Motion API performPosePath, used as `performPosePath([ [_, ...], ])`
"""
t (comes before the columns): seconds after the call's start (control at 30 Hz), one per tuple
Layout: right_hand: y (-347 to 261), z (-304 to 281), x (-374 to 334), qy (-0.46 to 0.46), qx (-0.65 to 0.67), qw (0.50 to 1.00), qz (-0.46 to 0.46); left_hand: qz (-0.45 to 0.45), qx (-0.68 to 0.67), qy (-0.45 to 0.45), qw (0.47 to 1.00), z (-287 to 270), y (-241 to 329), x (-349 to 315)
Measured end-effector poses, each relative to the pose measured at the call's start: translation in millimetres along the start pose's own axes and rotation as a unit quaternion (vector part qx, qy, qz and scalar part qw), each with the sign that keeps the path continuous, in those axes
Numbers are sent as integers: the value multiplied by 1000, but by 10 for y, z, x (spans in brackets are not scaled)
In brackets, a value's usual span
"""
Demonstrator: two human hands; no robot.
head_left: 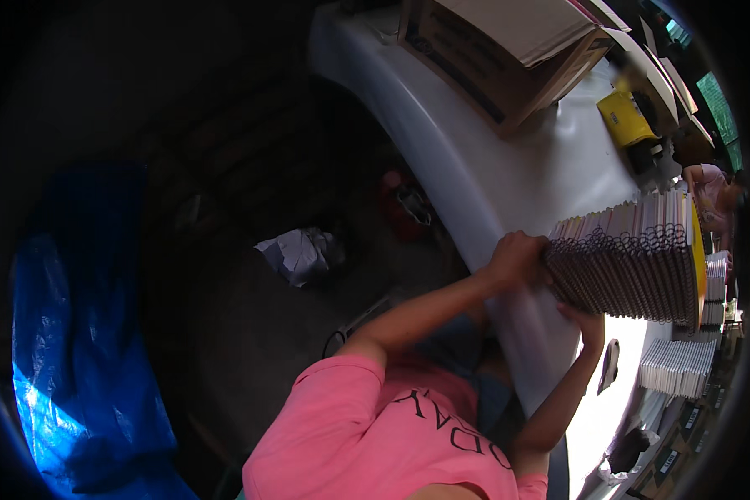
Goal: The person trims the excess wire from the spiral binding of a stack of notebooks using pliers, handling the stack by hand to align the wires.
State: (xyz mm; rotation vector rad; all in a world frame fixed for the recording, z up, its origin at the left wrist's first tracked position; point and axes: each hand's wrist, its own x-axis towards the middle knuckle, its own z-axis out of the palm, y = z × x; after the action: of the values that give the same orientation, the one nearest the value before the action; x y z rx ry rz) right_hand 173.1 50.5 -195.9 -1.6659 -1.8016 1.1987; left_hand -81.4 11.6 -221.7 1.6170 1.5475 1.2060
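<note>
We have both hands on a thick row of spiral-bound notebooks (621, 267), which stands at the edge of the white-covered table (496, 179). Our left hand (518, 258) is clamped on the row's left end, and our right hand (587, 327) bears on its lower edge with the thumb up; the hands are apart, each on the row. We cannot see the fingertips that curl behind it. A yellow cover (698, 258) closes the row's right end.

Beyond the row and to its left, a cardboard box (475, 79) sits with a flap folded outward; its top is cut off and we cannot see inside. A yellow object (625, 121) lies beyond the row, its kind hard to tell. Nearer to us than the row, on its right, is a stack of pale booklets (677, 367), and past that a white wrapping (610, 477) around something dark that we cannot make out. Well left of the row, a blue sheet (83, 358) runs into shadow, and crumpled paper or plastic (300, 254) lies on the dim floor.
</note>
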Motion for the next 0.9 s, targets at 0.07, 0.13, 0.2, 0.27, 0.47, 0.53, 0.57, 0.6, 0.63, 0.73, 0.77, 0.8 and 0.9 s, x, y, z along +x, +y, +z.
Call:
performPosePath([
  [0.07,59,-90,53,-31,37,999,-24,-17,-11,30,999,71,80,-148],
  [0.13,120,-121,88,-56,67,996,-29,-20,-22,62,998,121,145,-239],
  [0.2,159,-133,116,-75,89,993,-16,-26,-10,51,998,99,162,-257],
  [0.27,140,-123,96,-64,70,995,-34,-18,-15,19,1000,28,160,-236],
  [0.47,306,-75,-65,52,257,936,-234,111,-232,-50,965,-323,-2,75],
  [0.53,140,68,-189,137,315,899,-271,169,-326,-13,930,-283,134,348],
  [0.57,91,116,-171,188,287,904,-254,167,-349,-47,921,-246,268,466],
  [0.6,53,156,-163,240,259,907,-231,163,-370,-82,911,-198,432,575],
  [0.63,-225,255,-184,285,243,902,-214,156,-386,-106,903,-178,532,676],
  [0.73,-419,351,-96,285,280,873,-280,183,-409,-165,879,-72,404,819],
  [0.77,-448,354,-140,270,303,874,-268,179,-422,-165,873,-77,404,802],
  [0.8,-447,317,-153,278,274,877,-279,192,-409,-160,878,-68,434,810],
  [0.9,-507,295,-232,320,290,840,-329,154,-413,-168,882,-124,465,917],
])
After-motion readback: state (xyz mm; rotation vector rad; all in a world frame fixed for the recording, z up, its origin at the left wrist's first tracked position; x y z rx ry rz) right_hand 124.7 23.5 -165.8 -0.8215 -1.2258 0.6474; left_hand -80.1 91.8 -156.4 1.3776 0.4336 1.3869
